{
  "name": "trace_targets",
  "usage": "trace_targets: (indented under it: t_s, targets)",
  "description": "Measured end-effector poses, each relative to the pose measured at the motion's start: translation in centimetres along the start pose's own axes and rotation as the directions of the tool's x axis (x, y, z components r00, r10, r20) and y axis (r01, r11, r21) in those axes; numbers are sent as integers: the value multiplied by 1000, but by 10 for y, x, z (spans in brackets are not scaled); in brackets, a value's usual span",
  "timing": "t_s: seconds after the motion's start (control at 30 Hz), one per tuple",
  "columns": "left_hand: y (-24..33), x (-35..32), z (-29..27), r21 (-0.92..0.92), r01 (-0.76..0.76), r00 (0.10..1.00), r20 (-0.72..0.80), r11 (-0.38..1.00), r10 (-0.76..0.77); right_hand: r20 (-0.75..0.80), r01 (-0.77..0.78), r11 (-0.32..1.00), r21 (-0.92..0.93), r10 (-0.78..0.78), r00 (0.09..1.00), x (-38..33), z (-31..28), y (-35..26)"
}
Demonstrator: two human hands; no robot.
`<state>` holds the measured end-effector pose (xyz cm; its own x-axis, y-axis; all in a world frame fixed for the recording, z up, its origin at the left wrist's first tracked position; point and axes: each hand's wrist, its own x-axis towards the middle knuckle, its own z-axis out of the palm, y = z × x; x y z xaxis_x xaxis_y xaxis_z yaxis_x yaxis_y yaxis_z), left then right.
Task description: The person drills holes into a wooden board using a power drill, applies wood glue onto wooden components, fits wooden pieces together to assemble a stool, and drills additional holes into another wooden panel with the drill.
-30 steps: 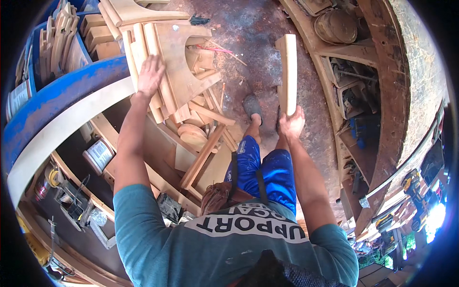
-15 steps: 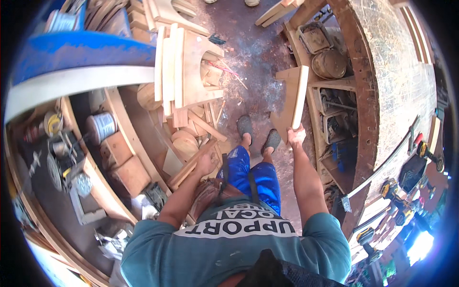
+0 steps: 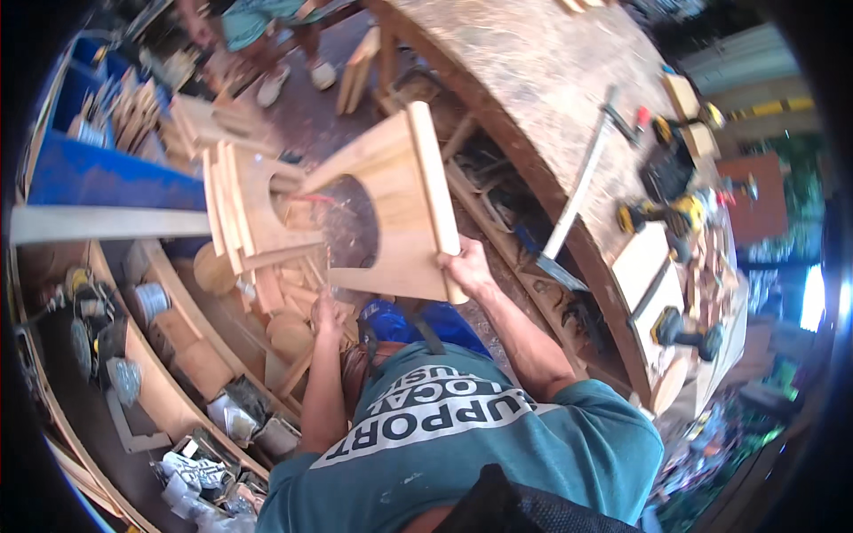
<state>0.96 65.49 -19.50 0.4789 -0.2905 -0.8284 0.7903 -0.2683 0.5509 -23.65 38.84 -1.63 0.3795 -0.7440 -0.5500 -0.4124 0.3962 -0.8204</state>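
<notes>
My right hand (image 3: 464,266) grips the lower corner of a light wooden panel with an arched cutout (image 3: 404,200), held up tilted in front of me. A strip runs along its right edge. My left hand (image 3: 325,311) hangs low by my knee, fingers loose and holding nothing, just above a pile of wooden offcuts (image 3: 289,298). Left of the held panel stands a stack of similar arched panels (image 3: 238,209). My blue trousers (image 3: 400,322) show below the panel.
A sawdust-covered workbench (image 3: 542,80) curves along the right with a metal straightedge (image 3: 582,182) and yellow-black cordless drills (image 3: 657,213). Another person's legs (image 3: 275,62) stand at the top. A blue bin (image 3: 115,173) and a shelf of tins (image 3: 147,302) lie left.
My right hand has lifted the panel and turned its broad face toward me. My left hand left the stack and dropped beside my knee. The view swung right toward the workbench.
</notes>
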Motion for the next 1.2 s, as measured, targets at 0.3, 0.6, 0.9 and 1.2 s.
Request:
trace_targets:
  t_s: [0.3,0.6,0.9,1.2]
  targets:
    - [96,-163,119,-278,-239,936,189,930,297,-80,212,797,566,-202,976,-126,-100,-42]
    - [138,-185,243,-278,-310,729,545,909,415,-265,293,566,771,-134,955,-155,-127,-44]
    - [186,-111,323,-63,-167,579,801,984,150,-610,516,600,611,-59,790,-151,-86,-73]
    - [258,-115,417,166,-145,295,948,975,-117,-864,673,663,326,-79,497,-160,-37,-143]
